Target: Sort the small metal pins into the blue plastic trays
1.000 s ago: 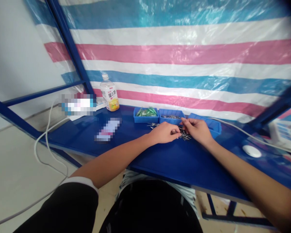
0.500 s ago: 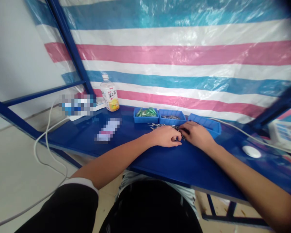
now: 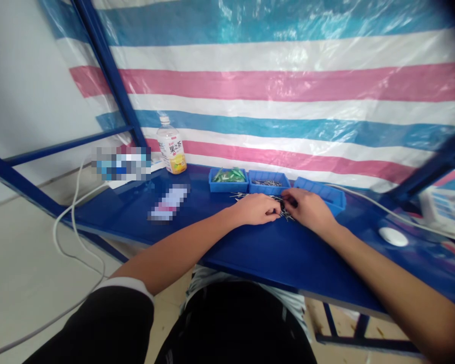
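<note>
A loose heap of thin metal pins (image 3: 287, 215), perhaps nails or screws, lies on the blue tabletop between my hands. My left hand (image 3: 261, 209) rests at the heap's left side, fingers curled in; what they pinch, if anything, is hidden. Over the right side of the heap, my right hand (image 3: 305, 205) has its thumb and fingertips drawn together, and their tips are too small to make out. Behind the heap stand a blue bin (image 3: 228, 187) with green and clear packets, a second blue bin (image 3: 269, 190) with similar metal pins, and a third blue bin (image 3: 335, 200), partly covered by my right hand.
A drink bottle (image 3: 171, 146) stands at the back left, near a blurred-out flat item (image 3: 169, 203). A white oval object (image 3: 393, 236) lies on the right, by a white cable (image 3: 382, 208). Blue frame posts (image 3: 109, 71) and a striped sheet (image 3: 269, 83) bound the table.
My left hand has shifted slightly back and left, baring more of the metal pins between the hands. My right hand has moved only a little.
</note>
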A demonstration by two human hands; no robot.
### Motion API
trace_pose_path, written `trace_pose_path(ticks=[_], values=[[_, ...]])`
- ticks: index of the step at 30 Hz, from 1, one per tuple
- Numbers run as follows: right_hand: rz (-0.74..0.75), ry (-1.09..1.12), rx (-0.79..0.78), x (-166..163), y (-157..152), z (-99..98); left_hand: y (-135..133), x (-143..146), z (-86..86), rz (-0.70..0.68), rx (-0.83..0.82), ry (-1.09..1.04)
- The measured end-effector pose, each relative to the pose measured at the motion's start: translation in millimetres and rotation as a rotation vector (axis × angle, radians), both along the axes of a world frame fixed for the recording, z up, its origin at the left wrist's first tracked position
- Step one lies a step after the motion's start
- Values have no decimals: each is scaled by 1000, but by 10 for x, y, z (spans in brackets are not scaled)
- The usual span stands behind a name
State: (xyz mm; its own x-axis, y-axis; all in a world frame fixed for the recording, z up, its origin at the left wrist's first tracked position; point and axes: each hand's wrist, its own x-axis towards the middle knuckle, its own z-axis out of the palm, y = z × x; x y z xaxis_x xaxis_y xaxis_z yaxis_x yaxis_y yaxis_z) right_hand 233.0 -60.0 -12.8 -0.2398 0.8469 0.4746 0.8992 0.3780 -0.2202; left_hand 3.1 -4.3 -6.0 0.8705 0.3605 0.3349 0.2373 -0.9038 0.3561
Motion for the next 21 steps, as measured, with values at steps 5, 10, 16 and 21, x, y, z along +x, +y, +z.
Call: trace_pose_path(ticks=[5,10,16,21], values=[[-31,339,-28,-29,-12,21,-27,10,24,107,-103,-85],[23,655,-89,-71,-40,32,-40,20,61,193,-252,-270],[73,748,-85,-167,-87,51,13,31,55,215,-369,-411],[119,792,-125,-186,-95,21,79,48,2,204,-471,-465]])
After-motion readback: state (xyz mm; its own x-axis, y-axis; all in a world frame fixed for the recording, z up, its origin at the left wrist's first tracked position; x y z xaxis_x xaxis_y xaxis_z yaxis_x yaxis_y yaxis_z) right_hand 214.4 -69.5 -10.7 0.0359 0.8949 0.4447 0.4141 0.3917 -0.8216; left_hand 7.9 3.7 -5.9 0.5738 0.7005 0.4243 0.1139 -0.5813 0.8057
